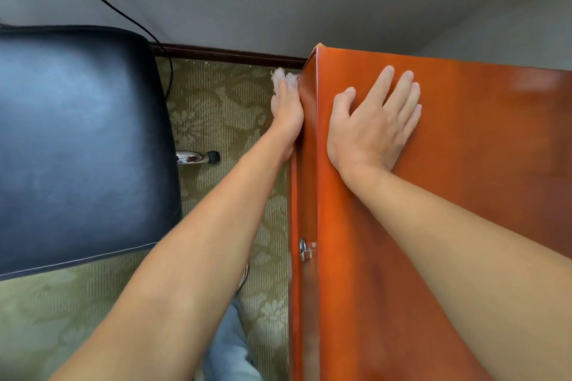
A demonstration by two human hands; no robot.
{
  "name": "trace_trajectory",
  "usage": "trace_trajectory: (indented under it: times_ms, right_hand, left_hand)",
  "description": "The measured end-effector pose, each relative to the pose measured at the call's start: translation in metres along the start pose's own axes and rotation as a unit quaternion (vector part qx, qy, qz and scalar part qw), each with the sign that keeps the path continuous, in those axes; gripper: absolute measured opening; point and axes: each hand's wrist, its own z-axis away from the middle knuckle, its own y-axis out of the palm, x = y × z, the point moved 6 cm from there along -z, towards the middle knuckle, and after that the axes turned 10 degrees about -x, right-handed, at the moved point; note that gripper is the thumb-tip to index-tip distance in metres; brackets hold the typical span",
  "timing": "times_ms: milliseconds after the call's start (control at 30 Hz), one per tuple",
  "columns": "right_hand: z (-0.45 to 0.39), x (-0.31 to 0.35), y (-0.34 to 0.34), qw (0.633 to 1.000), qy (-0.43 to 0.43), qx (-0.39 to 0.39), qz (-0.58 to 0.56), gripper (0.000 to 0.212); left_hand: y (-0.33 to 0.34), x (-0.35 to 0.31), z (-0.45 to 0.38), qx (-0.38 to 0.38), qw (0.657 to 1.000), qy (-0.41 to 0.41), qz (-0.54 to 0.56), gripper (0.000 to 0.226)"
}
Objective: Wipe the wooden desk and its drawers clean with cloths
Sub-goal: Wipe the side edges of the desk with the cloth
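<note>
A: What is the left hand (286, 111) doing down the side of the glossy reddish-brown wooden desk (464, 195)?

B: It presses a fluffy white cloth (280, 77) against the desk's vertical face, near the far corner. The cloth pokes out just beyond the fingertips. Whether the fingers curl round it or lie flat on it, I cannot tell; the hand is seen edge-on.

A: And the right hand (374, 124)?

B: Fingers straight and spread, palm flat on the desktop just across the edge from the left hand, holding nothing. I'd judge it braces the body while leaning over.

A: The drawers?

B: A small silver round lock (303, 249) sits on the same face, nearer than the cloth hand, likely a drawer front.

A: Anything nearby?

B: A black padded leather chair (80, 145) stands left of the cloth hand, across patterned green carpet (216, 102).
</note>
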Motion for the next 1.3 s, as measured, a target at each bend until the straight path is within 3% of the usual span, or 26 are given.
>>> trace_trajectory:
  times_ms: [100,233,400,500,600,767,967,1067,1167,1300]
  right_hand:
    - [0.001,0.0,0.001,1.0,0.002,0.002,0.005,0.074]
    - [-0.001,0.002,0.0,1.0,0.0,0.002,0.011,0.074]
    - [0.001,0.001,-0.004,1.0,0.004,0.007,0.001,0.074]
    - [0.004,0.0,-0.007,1.0,-0.005,0.014,-0.001,0.074]
    - [0.009,-0.002,-0.007,1.0,-0.025,0.017,0.004,0.072]
    - [0.017,-0.003,-0.008,0.999,-0.034,0.032,-0.016,0.07]
    - [0.04,0.004,-0.019,0.997,-0.04,0.061,-0.016,0.068]
    - [0.059,0.006,-0.025,0.994,-0.071,0.086,-0.003,0.072]
    - [0.083,0.004,-0.028,0.981,-0.148,0.118,0.027,0.089]
    - [0.099,-0.008,-0.033,0.97,-0.213,0.117,-0.001,0.09]
  left_hand:
    - [-0.001,-0.005,0.008,-0.007,0.998,0.055,-0.008,0.066]
    - [-0.011,0.044,0.041,0.023,0.999,-0.001,-0.028,0.085]
    - [-0.024,0.109,0.12,0.102,0.995,0.013,0.008,0.063]
    - [-0.032,0.152,0.159,0.131,0.991,-0.024,0.006,0.067]
    - [-0.039,0.193,0.194,0.12,0.993,-0.013,-0.001,0.077]
    - [-0.053,0.257,0.282,0.112,0.994,0.006,0.019,0.066]
    - [-0.07,0.334,0.379,0.093,0.994,-0.047,-0.011,0.058]
    - [-0.073,0.322,0.386,0.104,0.987,-0.12,0.0,0.048]
    - [-0.069,0.281,0.361,0.082,0.982,-0.172,0.005,0.055]
    - [-0.049,0.217,0.312,0.043,0.992,-0.119,-0.028,0.056]
